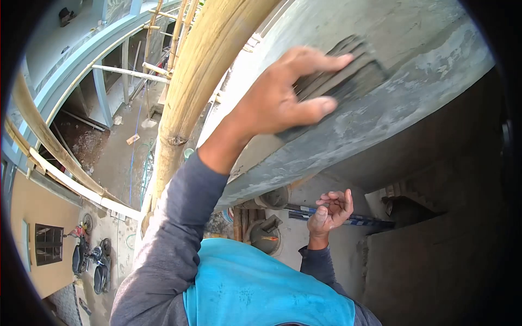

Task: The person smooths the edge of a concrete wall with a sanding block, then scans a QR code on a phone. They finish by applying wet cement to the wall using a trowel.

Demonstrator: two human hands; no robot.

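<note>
My left hand [288,89] reaches up and across, its thumb and fingers spread over a dark, grooved plastering float [353,73]. The float lies flat against a curved grey cement surface [429,68], which looks smooth and damp along its lower band. Lower down on the right, my right hand [331,212] is raised in the air with its palm turned up and inward. Its fingers are loosely curled and apart, and nothing is in them.
A thick bamboo pole [204,60] rises close beside my left arm. Below me stand a bucket [265,236] with grey material and tools, and a long blue bar [353,219]. Far beneath, motorcycles [100,266] stand on the ground beside bamboo scaffolding.
</note>
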